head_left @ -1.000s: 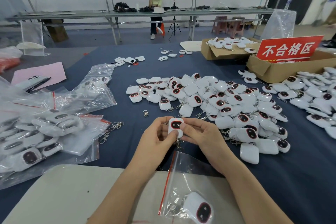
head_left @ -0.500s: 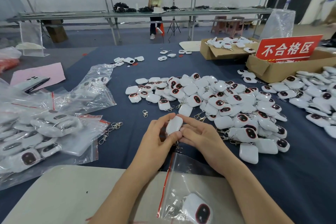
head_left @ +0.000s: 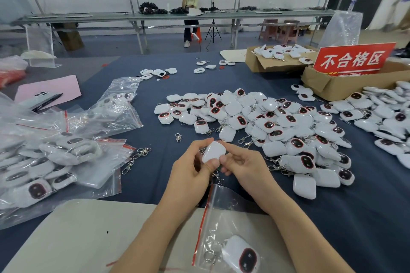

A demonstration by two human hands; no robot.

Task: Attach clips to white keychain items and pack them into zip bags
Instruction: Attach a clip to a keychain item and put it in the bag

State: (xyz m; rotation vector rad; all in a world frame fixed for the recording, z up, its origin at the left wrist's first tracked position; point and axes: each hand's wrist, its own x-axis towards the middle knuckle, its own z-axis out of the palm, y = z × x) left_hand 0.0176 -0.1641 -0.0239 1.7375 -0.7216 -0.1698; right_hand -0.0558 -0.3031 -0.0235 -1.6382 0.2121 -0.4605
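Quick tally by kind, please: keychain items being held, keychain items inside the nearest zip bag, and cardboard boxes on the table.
Held keychain item: 1
Bagged keychain item: 1
Cardboard boxes: 2
Total: 4

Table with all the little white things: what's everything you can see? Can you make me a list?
held keychain: one, white, pinched by left hand and right hand
clip: one, silver, dangling under the held keychain
keychain pile: many, white with dark faces, middle of the blue table
second pile: many, white, far right
near zip bag: one, clear with red strip, near edge, one keychain inside
filled zip bags: several, clear, left side
loose clips: a few, silver, beside the filled zip bags
cardboard boxes: two, brown, back right
sign: one, red, at the nearer box
left hand: gripping the held keychain
right hand: pinching the held keychain
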